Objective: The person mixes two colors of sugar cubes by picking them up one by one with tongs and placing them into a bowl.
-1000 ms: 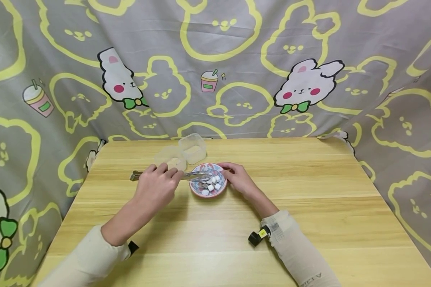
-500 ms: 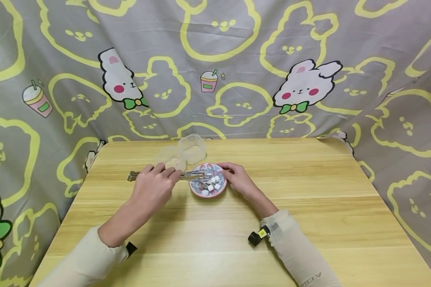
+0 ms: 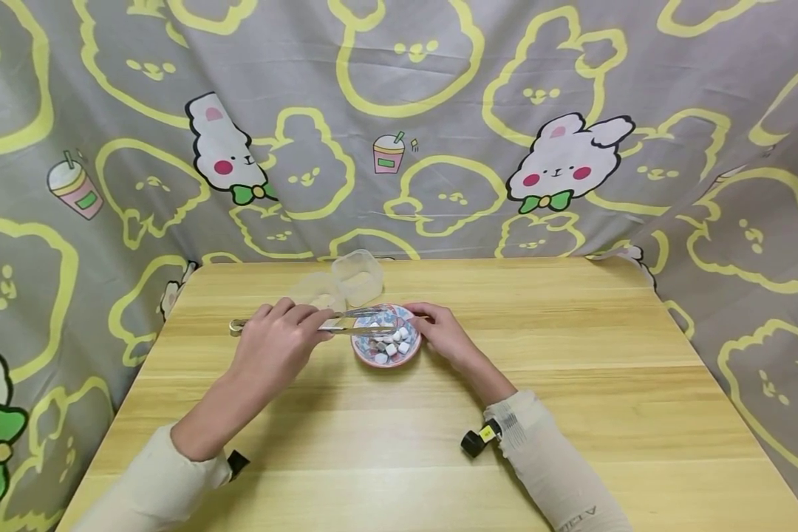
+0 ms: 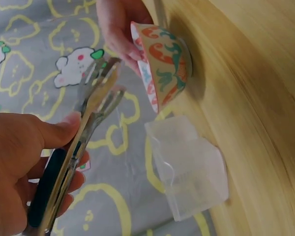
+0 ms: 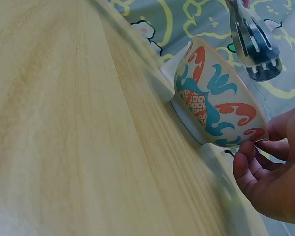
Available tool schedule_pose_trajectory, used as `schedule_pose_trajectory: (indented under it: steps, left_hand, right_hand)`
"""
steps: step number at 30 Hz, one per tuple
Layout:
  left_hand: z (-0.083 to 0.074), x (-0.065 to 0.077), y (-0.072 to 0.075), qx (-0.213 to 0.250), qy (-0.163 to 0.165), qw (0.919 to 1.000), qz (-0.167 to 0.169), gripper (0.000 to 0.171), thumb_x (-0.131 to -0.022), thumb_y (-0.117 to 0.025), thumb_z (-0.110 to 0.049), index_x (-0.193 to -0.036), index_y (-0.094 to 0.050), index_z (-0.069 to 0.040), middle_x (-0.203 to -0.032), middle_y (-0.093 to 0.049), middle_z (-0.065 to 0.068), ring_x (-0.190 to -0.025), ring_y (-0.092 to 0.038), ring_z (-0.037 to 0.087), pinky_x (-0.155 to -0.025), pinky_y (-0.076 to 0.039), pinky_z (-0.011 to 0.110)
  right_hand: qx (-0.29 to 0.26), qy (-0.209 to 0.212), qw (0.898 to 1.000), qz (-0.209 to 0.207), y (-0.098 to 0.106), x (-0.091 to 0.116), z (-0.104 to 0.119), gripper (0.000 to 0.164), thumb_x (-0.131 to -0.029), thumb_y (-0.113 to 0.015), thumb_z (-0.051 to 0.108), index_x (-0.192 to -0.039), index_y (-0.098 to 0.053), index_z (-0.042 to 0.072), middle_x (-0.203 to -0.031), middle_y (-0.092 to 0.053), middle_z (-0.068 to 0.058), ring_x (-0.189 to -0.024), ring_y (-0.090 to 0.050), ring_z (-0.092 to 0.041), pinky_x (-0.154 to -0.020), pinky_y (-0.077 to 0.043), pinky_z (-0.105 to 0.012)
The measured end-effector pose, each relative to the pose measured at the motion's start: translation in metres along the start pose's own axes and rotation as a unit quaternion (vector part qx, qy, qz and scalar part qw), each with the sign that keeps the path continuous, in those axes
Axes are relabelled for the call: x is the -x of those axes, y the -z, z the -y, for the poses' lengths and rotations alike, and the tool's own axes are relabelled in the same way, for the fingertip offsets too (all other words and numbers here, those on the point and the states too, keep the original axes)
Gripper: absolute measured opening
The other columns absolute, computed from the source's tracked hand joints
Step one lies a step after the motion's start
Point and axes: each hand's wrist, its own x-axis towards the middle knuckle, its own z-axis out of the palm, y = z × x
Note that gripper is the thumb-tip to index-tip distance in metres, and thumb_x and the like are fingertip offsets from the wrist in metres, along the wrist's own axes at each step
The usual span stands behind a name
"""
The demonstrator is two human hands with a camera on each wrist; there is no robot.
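Observation:
My left hand (image 3: 273, 340) grips metal tongs (image 3: 335, 329) by the handle. In the head view their two arms stand spread apart above a patterned bowl (image 3: 386, 362), and I see nothing held between the tips. Several small white cubes (image 3: 391, 349) and a darker piece or two lie in the bowl. At the bowl's right side, my right hand (image 3: 442, 334) pinches the rim between thumb and fingers. The slotted tong head (image 5: 258, 46) hangs above the bowl in the right wrist view. Orange and teal designs cover the bowl's outside (image 4: 167, 64) in the left wrist view.
Two clear plastic containers (image 3: 357, 277) stand side by side behind and left of the bowl. The wooden table (image 3: 572, 332) ends at the back against a patterned grey curtain (image 3: 306, 59).
The tongs' arms have spread apart and lifted a little above the cubes. My left hand has shifted slightly left. The right hand and the bowl stay in place.

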Motion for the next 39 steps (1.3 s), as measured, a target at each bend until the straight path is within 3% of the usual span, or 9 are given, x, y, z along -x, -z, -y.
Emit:
schedule_pose_trajectory:
  steps: [6, 13, 23, 30, 39]
  left_hand:
    - [0.008, 0.005, 0.004, 0.048, 0.018, 0.9986, 0.011, 0.039, -0.08, -0.088, -0.026, -0.114, -0.079, -0.009, -0.101, -0.081, 0.009, -0.083, -0.071, 0.03, -0.068, -0.057, 0.045]
    - [0.02, 0.013, 0.006, 0.097, 0.005, 0.9952, 0.014, 0.043, -0.079, -0.089, -0.016, -0.117, -0.076, 0.0, -0.102, -0.079, 0.015, -0.082, -0.071, 0.03, -0.071, -0.059, 0.044]
    - [0.03, 0.021, 0.011, 0.107, 0.018, 0.9934, 0.036, 0.038, -0.082, -0.084, -0.003, -0.116, -0.072, 0.008, -0.102, -0.075, 0.019, -0.091, -0.072, 0.034, -0.075, -0.062, 0.044]
    - [0.036, 0.027, 0.011, 0.108, 0.054, 0.9903, 0.07, 0.029, -0.088, -0.078, 0.0, -0.113, -0.066, 0.009, -0.102, -0.068, 0.019, -0.089, -0.07, 0.032, -0.072, -0.061, 0.043]
    - [0.05, 0.035, 0.008, 0.133, 0.101, 0.9831, 0.075, 0.031, -0.091, -0.074, 0.001, -0.114, -0.059, 0.014, -0.099, -0.061, 0.025, -0.084, -0.063, 0.033, -0.071, -0.057, 0.046]
  right_hand:
    - [0.006, 0.0, 1.0, 0.003, 0.0, -0.001, 0.0, 0.036, -0.106, -0.054, 0.018, -0.141, -0.064, 0.011, -0.144, -0.064, -0.011, -0.134, -0.058, -0.025, -0.113, -0.046, -0.044]
    - [0.008, 0.0, 1.0, -0.004, -0.001, -0.001, -0.001, 0.036, -0.106, -0.056, 0.017, -0.14, -0.065, 0.012, -0.144, -0.064, -0.01, -0.137, -0.057, -0.025, -0.117, -0.044, -0.046]
    - [0.008, -0.003, 1.0, -0.006, -0.001, 0.001, 0.001, 0.037, -0.106, -0.056, 0.017, -0.141, -0.064, 0.011, -0.145, -0.063, -0.011, -0.134, -0.058, -0.026, -0.116, -0.045, -0.046]
    - [0.016, -0.004, 1.0, -0.002, -0.002, 0.0, 0.0, 0.037, -0.106, -0.055, 0.017, -0.141, -0.064, 0.011, -0.144, -0.064, -0.011, -0.135, -0.057, -0.026, -0.116, -0.044, -0.046]
    - [0.016, -0.006, 1.0, -0.003, 0.0, 0.0, 0.002, 0.037, -0.106, -0.056, 0.017, -0.141, -0.064, 0.012, -0.145, -0.064, -0.011, -0.134, -0.057, -0.026, -0.115, -0.045, -0.046]
